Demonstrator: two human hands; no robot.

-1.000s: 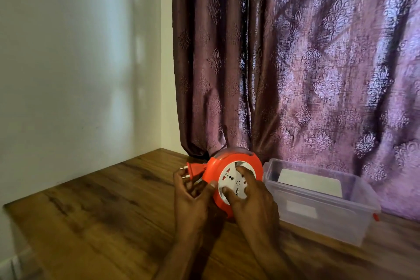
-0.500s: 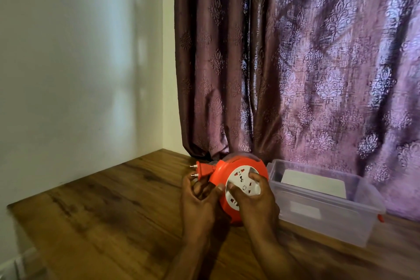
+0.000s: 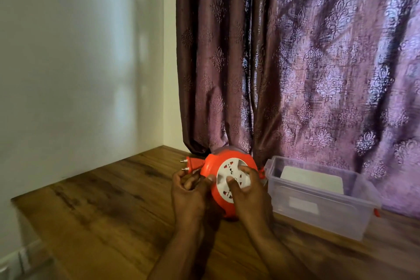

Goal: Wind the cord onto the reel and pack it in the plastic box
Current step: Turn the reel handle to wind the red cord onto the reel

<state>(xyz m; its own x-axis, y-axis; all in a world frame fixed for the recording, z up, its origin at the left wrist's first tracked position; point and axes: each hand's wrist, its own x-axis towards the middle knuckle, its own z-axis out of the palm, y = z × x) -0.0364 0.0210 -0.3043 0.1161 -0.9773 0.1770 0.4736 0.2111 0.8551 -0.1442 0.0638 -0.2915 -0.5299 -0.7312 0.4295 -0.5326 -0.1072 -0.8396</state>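
Hands point(image 3: 218, 191) cover reel point(image 3: 210, 166) underside; cord unseen

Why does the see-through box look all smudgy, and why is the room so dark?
Head view: the plastic box is smeared by motion blur, worst toward the right edge; the reel and both hands are sharper. Light is dim, with faint pale patches on the wall and a soft sheen on the curtain.

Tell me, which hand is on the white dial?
The right hand: its fingers rest on the reel's white dial. The left hand grips the orange rim beside the plug.
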